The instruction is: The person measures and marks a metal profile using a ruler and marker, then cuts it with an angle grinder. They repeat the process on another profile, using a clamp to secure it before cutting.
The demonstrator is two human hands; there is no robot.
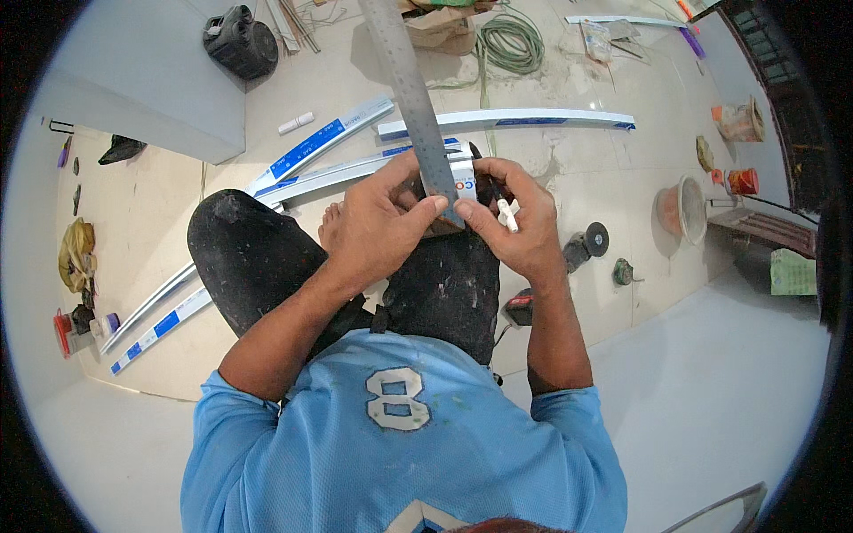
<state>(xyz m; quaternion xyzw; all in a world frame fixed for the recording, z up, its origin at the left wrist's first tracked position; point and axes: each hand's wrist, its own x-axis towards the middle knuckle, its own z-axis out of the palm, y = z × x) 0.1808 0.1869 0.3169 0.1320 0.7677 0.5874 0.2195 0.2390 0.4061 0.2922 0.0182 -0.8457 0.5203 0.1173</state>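
Note:
A long grey metal ruler runs from the top edge of the view down to my two hands, over my bent knees. My left hand is closed on its near end, the thumb pressed on the face. From the other side my right hand pinches the same end and also keeps a white pen among its fingers. Beneath the ruler, a silvery metal channel with blue and white film reaches in between the hands. My fingers hide where the two meet.
More filmed metal channels lie on the tiled floor, ahead and at left. A white marker rests near them. An angle grinder is right of my hand. Beyond are a coiled hose, a black jerrycan and a bucket.

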